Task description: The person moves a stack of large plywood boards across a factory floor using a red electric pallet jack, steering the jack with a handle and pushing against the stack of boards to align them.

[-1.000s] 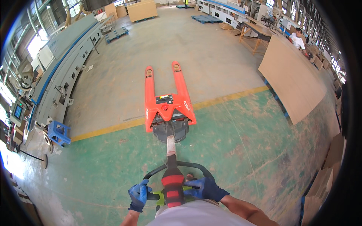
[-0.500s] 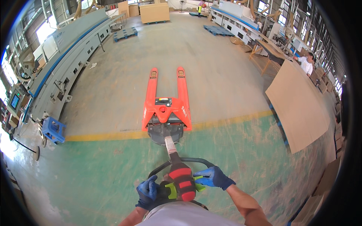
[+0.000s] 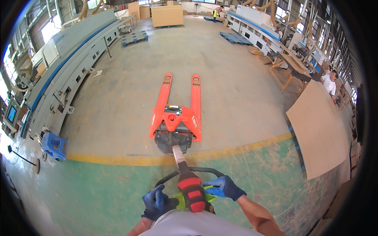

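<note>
A red pallet jack (image 3: 172, 118) stands in front of me, its two forks pointing away with nothing on them. Its black and red handle (image 3: 191, 194) reaches back to my waist, with green levers (image 3: 208, 194) on both sides. My left hand (image 3: 154, 201), in a blue glove, is closed around the dark grip at the handle's left side. On the other side my gloved right hand (image 3: 224, 187) is closed on the handle beside the green lever, its fingertips partly hidden by the control head.
A long machine (image 3: 75, 59) and a blue stool (image 3: 54, 146) line the left. At right a stack of brown boards (image 3: 321, 129) stands near a person (image 3: 329, 82). Ahead lie blue pallets (image 3: 134, 37) and a board stack (image 3: 167, 16). A yellow line (image 3: 118, 161) crosses the floor.
The pallet jack and I have moved forward; the yellow line now lies nearer to me. The forks have swung slightly to the right in view. Both hands keep their places on the handle.
</note>
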The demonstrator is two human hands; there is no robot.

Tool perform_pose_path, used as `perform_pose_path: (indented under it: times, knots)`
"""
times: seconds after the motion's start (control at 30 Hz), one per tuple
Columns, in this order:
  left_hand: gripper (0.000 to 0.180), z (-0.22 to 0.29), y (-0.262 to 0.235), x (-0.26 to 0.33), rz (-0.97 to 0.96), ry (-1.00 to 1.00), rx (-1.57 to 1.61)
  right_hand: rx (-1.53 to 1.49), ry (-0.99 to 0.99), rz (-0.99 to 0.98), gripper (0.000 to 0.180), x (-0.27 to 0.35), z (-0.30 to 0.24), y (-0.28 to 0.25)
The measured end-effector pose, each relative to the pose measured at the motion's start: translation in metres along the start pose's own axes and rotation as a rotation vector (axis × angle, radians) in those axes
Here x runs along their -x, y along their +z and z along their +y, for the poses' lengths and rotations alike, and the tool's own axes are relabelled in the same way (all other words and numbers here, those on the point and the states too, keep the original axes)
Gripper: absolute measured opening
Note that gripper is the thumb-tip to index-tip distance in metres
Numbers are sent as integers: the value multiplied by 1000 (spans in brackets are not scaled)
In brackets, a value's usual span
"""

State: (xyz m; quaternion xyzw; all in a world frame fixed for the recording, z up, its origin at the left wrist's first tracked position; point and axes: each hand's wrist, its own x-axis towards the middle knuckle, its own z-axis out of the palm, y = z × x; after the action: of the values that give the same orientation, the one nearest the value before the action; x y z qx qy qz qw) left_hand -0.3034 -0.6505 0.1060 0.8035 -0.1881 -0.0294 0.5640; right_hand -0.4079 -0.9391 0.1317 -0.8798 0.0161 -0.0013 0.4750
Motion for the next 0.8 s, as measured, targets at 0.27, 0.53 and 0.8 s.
perform_pose_path:
  times: [0.27, 0.53, 0.8]
  knots:
    - [29, -47, -45, -85, 35, 53, -43, 83, 24, 60, 36, -84, -15, 31]
    - [37, -92, -91, -175, 96, -37, 9, -17, -19, 77, 42, -180, -38, 66]
    - [31, -107, -78, -282, 101, -36, -11, -99, -29, 156, 40, -275, -9, 58]
